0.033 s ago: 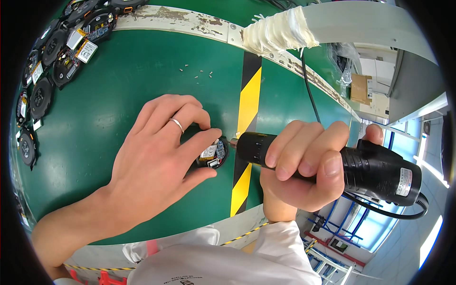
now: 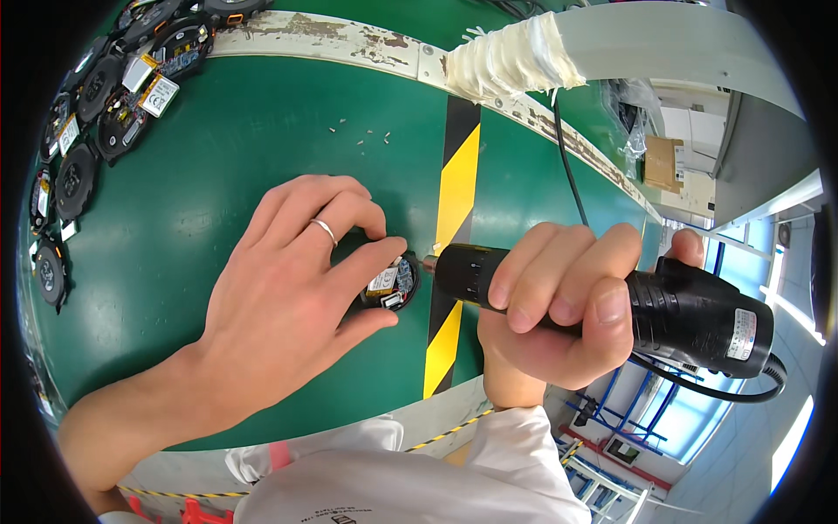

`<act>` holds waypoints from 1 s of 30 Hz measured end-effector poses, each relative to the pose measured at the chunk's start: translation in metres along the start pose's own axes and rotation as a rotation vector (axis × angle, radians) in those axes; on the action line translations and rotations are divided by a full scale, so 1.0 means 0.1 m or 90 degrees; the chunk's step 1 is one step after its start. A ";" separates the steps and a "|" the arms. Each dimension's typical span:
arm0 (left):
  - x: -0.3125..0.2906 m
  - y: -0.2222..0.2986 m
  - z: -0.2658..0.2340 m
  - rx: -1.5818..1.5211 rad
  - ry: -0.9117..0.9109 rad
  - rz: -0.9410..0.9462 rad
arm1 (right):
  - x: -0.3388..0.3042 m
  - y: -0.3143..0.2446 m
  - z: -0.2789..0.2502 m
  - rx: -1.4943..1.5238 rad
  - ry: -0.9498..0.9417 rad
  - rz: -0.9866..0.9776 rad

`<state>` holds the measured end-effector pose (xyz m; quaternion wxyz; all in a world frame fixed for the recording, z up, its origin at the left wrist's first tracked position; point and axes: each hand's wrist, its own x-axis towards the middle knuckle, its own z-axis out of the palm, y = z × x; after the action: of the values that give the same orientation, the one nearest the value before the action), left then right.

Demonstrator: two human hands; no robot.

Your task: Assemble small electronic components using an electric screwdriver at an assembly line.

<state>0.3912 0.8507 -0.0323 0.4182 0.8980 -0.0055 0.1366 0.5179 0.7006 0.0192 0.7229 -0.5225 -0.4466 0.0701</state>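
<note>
My left hand (image 2: 292,275) is curled around a small round black electronic unit (image 2: 401,284) on the green bench. Its thumb and fingers grip the rim; part of the unit is hidden under them. A silver battery pouch and a blue circuit board show inside the casing. My right hand (image 2: 563,297) is wrapped around a black electric screwdriver (image 2: 467,272), held almost level and pointing left. The screwdriver's metal tip (image 2: 429,263) is at the right edge of the unit; whether it touches a screw cannot be seen.
Several similar round units (image 2: 96,131) with batteries lie along the bench's far left. Several tiny screws (image 2: 362,140) are scattered beyond my left hand. Yellow-black tape (image 2: 458,188) crosses the bench. A worn white rail (image 2: 349,39) runs along the back, beside a wrapped grey beam (image 2: 515,57).
</note>
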 end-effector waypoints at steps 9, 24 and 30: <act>-0.01 -0.01 0.00 0.012 -0.011 0.020 | 0.01 -0.01 -0.04 0.024 -0.038 0.002; -0.01 0.00 0.05 0.014 0.003 0.109 | -0.03 -0.09 -0.13 0.038 -0.029 0.026; 0.01 0.00 0.02 -0.020 -0.010 0.072 | -0.05 -0.11 -0.13 0.027 -0.011 0.020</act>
<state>0.3927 0.8492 -0.0333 0.4235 0.8908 -0.0613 0.1530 0.5200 0.6834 0.0246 0.7284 -0.5137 -0.4432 0.0955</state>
